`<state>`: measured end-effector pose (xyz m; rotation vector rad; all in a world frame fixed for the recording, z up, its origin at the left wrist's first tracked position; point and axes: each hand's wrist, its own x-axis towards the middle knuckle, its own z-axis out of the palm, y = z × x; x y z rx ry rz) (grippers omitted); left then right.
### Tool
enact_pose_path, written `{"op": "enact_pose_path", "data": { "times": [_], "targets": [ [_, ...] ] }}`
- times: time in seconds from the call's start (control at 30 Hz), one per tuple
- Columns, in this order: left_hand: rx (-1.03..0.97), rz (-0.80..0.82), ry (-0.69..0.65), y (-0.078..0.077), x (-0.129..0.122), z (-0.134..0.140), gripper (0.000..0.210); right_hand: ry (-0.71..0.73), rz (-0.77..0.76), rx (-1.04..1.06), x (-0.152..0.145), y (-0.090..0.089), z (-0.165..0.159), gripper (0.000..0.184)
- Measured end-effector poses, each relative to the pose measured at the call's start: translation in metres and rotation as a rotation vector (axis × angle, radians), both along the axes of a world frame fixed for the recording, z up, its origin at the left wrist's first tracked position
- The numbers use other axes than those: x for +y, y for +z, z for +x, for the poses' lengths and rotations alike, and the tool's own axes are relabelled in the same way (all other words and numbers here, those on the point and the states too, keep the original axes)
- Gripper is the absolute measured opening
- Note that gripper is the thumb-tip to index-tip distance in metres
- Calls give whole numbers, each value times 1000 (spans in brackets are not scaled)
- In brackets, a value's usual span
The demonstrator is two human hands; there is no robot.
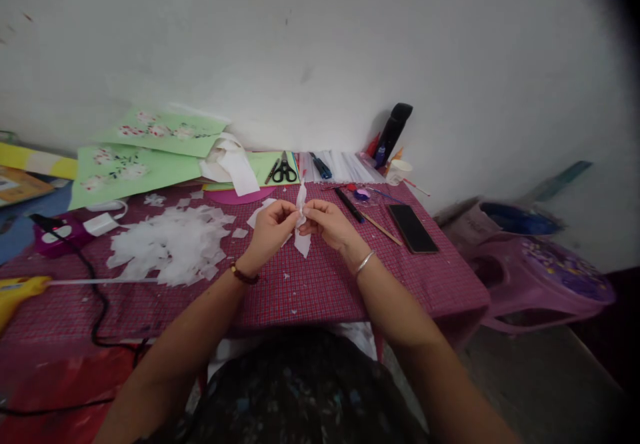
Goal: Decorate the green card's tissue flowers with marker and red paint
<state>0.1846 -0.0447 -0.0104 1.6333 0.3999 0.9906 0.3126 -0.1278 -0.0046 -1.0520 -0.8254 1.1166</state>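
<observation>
My left hand (pixel 273 226) and my right hand (pixel 329 222) meet over the middle of the table, fingertips pinched together. Between them is a strip of thin white paper (pixel 303 244), gathered at its centre, with one end pointing up and the other hanging down. A large pile of small white paper pieces (pixel 173 244) lies to the left of my left hand. A few loose scraps (pixel 240 233) rest between the pile and that hand. Right of my right hand lie a black marker (pixel 349 204) and a thin wooden stick (pixel 381 229).
Black-handled scissors (pixel 285 171) and a blue cutter (pixel 321 166) lie at the back. A dark phone (pixel 413 229) is on the right. Green sheets with flowers (pixel 130 171) lean at the back left. A yellow glue gun (pixel 23 287) and a purple power strip (pixel 59 236) are left; a pink stool (pixel 530 291) stands right.
</observation>
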Motion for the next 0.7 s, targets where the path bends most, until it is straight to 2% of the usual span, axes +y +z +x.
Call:
{"op": "enact_pose_path", "data": {
  "times": [0.2, 0.4, 0.7],
  "targets": [
    [-7, -53, -20, -2, 3, 0, 10, 17, -15, 20, 1, -2, 3, 27],
    [52, -155, -160, -6, 8, -1, 11, -6, -11, -41, -1, -1, 1, 27],
    [39, -345, -257, 1, 9, -2, 19, 8, -11, -142, -4, 3, 2, 20]
  ]
}}
